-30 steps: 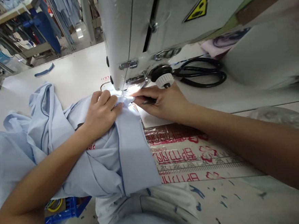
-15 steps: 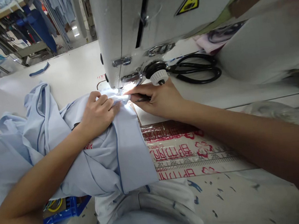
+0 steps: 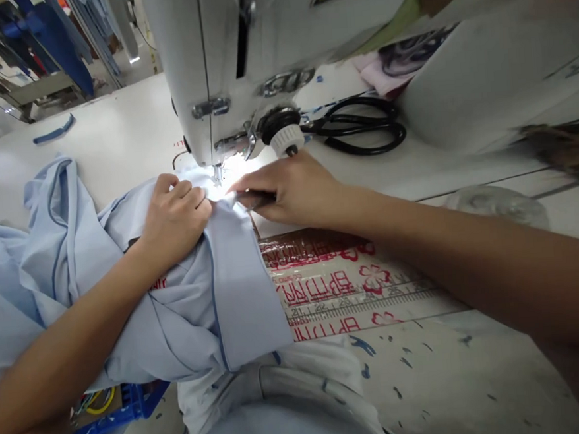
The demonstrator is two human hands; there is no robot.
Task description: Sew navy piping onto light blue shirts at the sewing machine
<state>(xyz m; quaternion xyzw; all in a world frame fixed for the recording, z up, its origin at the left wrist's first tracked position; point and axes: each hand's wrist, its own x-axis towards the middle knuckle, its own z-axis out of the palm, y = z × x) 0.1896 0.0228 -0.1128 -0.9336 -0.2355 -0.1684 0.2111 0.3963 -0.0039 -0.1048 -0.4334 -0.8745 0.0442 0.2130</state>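
Light blue fabric with dark blue piping lies bunched across the machine bed, one edge under the sewing machine's lit needle area. My left hand is closed on this cloth just left of the needle, fingers curled. From the right, my right hand reaches close to the needle, its index finger stretched toward the fabric edge. A small dark metal tool is held in its curled fingers; most of it is hidden, so its exact kind is unclear. Glare blurs the fingertips and the stitching spot.
The white sewing machine head rises close above both hands. Black-handled scissors lie behind my right hand. A printed ruler strip is taped along the front edge. A blue crate stands below left, and thread scraps litter the floor.
The whole view has shifted, so everything sits a little further left. The metal tool in my right hand shows more plainly, and my left fingertips have drawn slightly back from the needle.
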